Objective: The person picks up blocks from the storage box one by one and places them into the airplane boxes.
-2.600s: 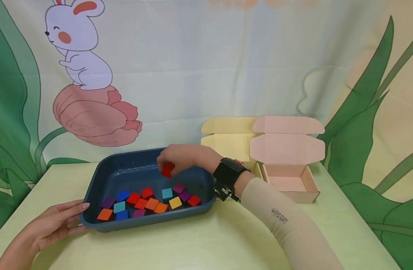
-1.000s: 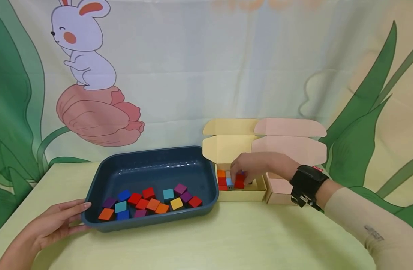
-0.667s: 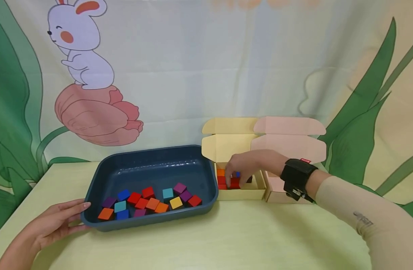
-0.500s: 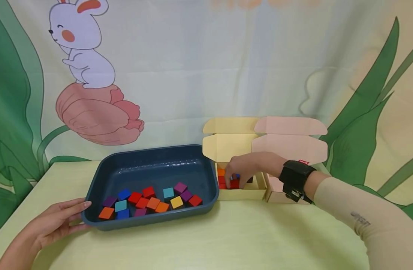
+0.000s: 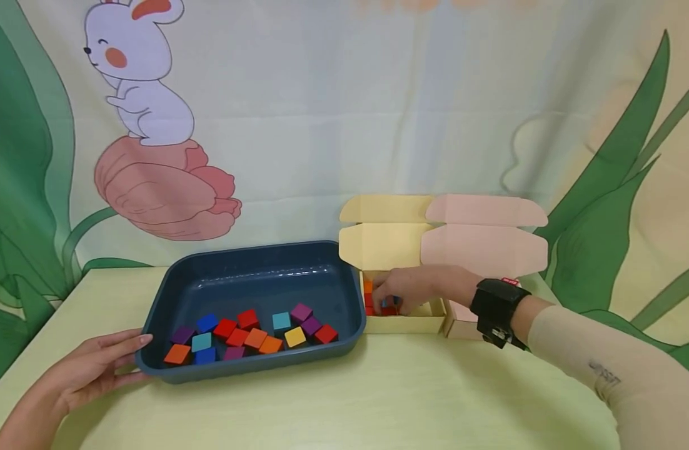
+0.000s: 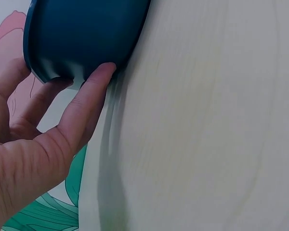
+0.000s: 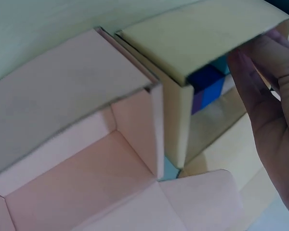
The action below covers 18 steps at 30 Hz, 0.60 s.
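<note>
My left hand (image 5: 99,369) holds the near left corner of the dark blue tray (image 5: 254,365), thumb over the rim and fingers against the outer wall. Inside the tray lie loose cubes, among them a yellow cube (image 5: 295,337) and a teal cube (image 5: 281,321). My right hand (image 5: 412,287) reaches down into the yellow cardboard box (image 5: 403,325), thumb and fingers around a red cube (image 5: 388,310) low inside. An orange cube (image 5: 368,287) sits by the box's left wall. In the right wrist view a blue cube (image 7: 213,91) shows inside, while the fingertips are hidden behind the box wall.
A pink cardboard box (image 7: 77,178) stands right beside the yellow one, lid up, with nothing visible inside in the right wrist view. Both raised lids (image 5: 482,247) stand before a printed curtain (image 5: 299,125). The pale table (image 5: 322,412) extends in front.
My right hand has carried a red cube from over the tray to the yellow box and lowered it in among the other cubes. The left hand keeps its hold on the tray.
</note>
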Available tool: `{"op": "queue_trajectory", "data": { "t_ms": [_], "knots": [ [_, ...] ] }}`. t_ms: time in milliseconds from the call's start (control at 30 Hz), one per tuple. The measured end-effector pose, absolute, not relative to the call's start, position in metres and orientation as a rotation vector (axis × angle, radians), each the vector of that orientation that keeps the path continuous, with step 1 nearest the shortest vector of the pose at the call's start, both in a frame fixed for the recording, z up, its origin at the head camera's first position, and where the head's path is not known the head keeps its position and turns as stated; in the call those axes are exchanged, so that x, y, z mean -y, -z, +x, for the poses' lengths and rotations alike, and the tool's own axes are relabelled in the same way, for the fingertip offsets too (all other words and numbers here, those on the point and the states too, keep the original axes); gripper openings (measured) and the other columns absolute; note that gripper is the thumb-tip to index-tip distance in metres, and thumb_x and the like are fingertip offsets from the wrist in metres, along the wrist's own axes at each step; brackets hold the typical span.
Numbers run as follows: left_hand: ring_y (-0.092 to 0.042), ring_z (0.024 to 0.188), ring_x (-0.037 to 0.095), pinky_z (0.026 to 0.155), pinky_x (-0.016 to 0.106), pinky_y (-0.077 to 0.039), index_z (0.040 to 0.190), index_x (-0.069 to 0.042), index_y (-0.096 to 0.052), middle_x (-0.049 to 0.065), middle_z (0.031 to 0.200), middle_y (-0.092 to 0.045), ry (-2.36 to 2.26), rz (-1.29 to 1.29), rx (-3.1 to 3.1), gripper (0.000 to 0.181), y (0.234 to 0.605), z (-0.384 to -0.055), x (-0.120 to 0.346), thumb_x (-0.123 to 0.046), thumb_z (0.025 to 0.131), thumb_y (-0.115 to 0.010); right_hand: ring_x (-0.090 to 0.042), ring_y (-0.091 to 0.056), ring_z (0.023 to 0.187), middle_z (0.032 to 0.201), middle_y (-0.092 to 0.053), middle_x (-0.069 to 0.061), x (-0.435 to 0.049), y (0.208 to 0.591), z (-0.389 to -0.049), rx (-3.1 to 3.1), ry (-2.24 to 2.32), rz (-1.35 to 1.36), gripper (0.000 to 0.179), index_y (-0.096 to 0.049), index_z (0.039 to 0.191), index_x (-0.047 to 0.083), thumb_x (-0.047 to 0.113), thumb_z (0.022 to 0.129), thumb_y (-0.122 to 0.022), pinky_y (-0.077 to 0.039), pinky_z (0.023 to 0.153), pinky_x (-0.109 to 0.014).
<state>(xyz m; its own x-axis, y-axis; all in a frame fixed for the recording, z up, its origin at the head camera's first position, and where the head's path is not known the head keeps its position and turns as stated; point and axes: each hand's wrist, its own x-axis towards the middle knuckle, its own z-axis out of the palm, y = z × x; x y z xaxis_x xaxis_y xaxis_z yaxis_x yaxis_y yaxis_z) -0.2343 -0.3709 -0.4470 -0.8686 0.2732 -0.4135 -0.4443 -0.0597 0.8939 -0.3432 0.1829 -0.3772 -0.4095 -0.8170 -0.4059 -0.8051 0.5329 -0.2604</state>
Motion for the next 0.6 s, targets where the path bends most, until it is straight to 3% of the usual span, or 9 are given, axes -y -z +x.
{"op": "queue_trajectory", "data": {
  "t_ms": [233,467,600],
  "knots": [
    [-0.07,0.103,0.014,0.093,0.05,-0.057,0.154,0.012,-0.023,-0.006,0.112,-0.069,-1.962,-0.195,-1.76,0.066,0.447,-0.235,0.369,-0.017,0.106,-0.057,-0.024,-0.065,0.094,0.1,-0.055,-0.007,-0.187,0.384,-0.342,-2.325,0.085,-1.38,0.034,-0.069,0.107,0.01,-0.013,0.082,-0.067,-0.053,0.076,-0.02],
    [-0.07,0.103,0.014,0.094,0.05,-0.057,0.155,0.014,-0.014,-0.007,0.112,-0.068,-1.959,-0.186,-1.762,0.072,0.447,-0.235,0.369,-0.016,0.107,-0.056,-0.024,-0.067,0.09,0.101,-0.064,-0.008,-0.175,0.369,-0.345,-2.389,0.103,-1.48,0.02,-0.072,0.105,0.007,0.0,0.088,-0.076,-0.057,0.078,-0.022],
    [-0.07,0.103,0.014,0.094,0.049,-0.057,0.155,0.013,-0.017,-0.008,0.112,-0.068,-1.962,-0.168,-1.759,0.068,0.448,-0.234,0.37,-0.016,0.107,-0.055,-0.019,-0.065,0.088,0.1,-0.067,-0.005,-0.152,0.358,-0.347,-2.445,0.13,-1.517,0.014,-0.072,0.105,0.009,0.009,0.092,-0.075,-0.057,0.078,-0.022]
  ]
}}
